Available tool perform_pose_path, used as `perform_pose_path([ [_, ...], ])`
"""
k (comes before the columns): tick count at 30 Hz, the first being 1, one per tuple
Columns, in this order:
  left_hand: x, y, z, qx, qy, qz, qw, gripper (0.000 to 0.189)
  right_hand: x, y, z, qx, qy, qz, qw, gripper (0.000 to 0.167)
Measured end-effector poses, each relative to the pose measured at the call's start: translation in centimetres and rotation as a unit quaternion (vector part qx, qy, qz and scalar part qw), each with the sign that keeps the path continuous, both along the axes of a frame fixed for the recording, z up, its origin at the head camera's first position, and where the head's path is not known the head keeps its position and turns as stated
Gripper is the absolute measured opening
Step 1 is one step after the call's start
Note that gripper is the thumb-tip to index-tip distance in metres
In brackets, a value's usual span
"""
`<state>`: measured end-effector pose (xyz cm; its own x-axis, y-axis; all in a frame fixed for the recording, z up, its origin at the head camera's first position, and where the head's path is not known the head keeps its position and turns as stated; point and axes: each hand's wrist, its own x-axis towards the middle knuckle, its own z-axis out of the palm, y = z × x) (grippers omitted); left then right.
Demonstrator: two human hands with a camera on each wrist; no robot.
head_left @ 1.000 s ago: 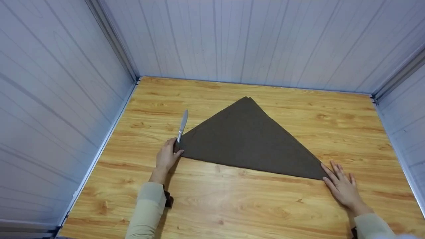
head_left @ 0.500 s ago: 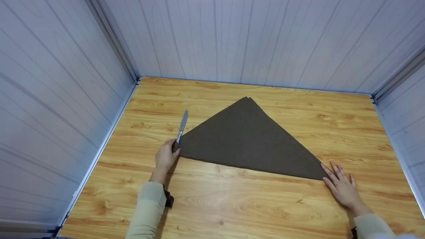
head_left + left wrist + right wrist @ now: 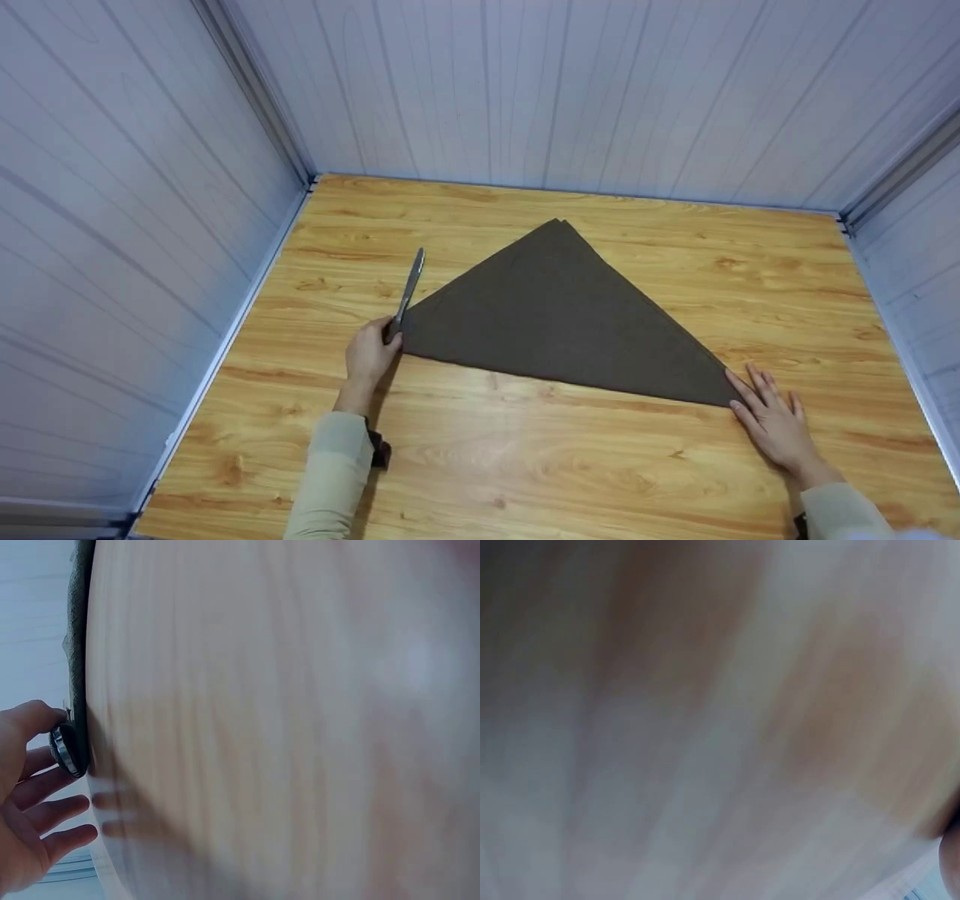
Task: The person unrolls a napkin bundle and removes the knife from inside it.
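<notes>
A dark brown cloth [image 3: 555, 315], folded into a triangle, lies flat with its long edge nearest me. At its left corner stands a silver table knife [image 3: 410, 285], blade pointing away, edge turned up. My left hand [image 3: 369, 351] pinches the knife's handle at the cloth corner; its palm side hides most of the handle. In the left wrist view the handle's shiny end [image 3: 66, 750] shows between thumb and fingers, dark cloth close against it. My right hand [image 3: 780, 427] lies with fingers spread, its thumb and index fingertips on the cloth's right corner.
The cloth lies on a wood-grain table [image 3: 510, 457]. Pale panelled walls [image 3: 517, 90] stand along its back and both sides. The right wrist view shows mostly blurred table surface, with a bit of the hand at its right edge.
My left hand has shifted slightly left with the knife handle, and the knife has turned about its length, its blade now looking narrower and darker. Right hand and the rest of the cloth stay still.
</notes>
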<state>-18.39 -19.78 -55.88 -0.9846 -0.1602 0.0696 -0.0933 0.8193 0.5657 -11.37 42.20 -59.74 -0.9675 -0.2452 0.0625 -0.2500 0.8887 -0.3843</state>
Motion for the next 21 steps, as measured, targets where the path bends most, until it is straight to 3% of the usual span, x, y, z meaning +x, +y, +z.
perform_pose_path([
  [21,0.3,-1.2,0.3,0.004,-0.017,0.016,0.9997,0.032,0.0,0.0,0.0,0.007,0.002,-0.001,1.0,0.05],
])
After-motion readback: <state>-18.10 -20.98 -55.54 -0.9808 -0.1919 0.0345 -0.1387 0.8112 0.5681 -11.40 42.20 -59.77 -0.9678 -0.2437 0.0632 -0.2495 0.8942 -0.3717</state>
